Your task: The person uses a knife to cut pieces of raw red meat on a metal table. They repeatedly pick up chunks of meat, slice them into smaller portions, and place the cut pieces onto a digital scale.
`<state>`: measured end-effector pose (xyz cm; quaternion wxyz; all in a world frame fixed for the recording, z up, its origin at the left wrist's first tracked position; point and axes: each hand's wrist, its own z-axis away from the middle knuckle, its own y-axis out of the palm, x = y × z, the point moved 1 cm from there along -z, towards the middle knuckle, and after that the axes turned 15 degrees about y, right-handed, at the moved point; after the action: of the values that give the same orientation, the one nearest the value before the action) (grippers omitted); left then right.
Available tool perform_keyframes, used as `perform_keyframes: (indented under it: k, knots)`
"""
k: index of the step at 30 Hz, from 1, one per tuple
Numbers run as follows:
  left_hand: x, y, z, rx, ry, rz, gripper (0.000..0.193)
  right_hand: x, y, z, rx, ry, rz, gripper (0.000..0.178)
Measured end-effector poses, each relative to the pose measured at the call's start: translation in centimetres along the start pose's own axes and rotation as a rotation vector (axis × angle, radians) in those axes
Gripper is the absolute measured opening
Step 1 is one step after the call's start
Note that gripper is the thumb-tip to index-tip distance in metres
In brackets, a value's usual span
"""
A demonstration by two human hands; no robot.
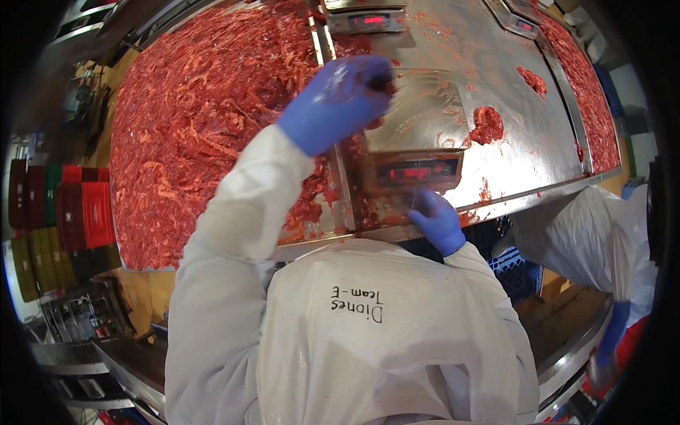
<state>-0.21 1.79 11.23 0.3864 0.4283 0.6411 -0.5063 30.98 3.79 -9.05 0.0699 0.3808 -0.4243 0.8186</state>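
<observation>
My left hand (333,103), in a blue glove, is raised over the left edge of a metal scale pan (418,113). Its fingers curl around a lump of raw meat (383,83), mostly hidden by the glove. My right hand (439,223), also gloved in blue, is at the table's front edge, just below the scale's red-lit display (416,172). Its thumb and fingertips are apart, with no object visible between them. Left of the scale, a broad heap of raw red meat strips (205,134) fills a metal tray, under my left forearm.
A piece of meat (487,125) lies right of the scale pan, and a smaller scrap (531,81) farther off. Another scale (365,18) stands at the back. More meat (577,78) lines the far right. A person in white (574,234) stands at right. Stacked crates (85,212) are at left.
</observation>
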Motion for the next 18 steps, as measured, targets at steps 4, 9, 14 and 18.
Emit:
perform_keyframes:
  k: [4,9,14,18]
  knots:
    - [6.4,5.2,-4.8,0.104,0.104,0.091,0.04,0.6,-0.1,-0.7,0.025,-0.039,-0.107,0.055]
    - [13.4,-1.7,0.6,-0.166,0.139,-0.676,0.051,0.2,-0.9,-0.1,-0.032,-0.004,0.027,0.052]
    - [19.3,-0.1,11.3,0.095,-0.173,-0.742,0.032,-0.5,-0.1,0.0,-0.105,-0.066,0.101,0.058]
    - [15.1,-0.7,7.6,-0.068,-0.199,-0.557,0.023,-1.2,0.2,0.0,-0.068,-0.04,0.077,0.061]
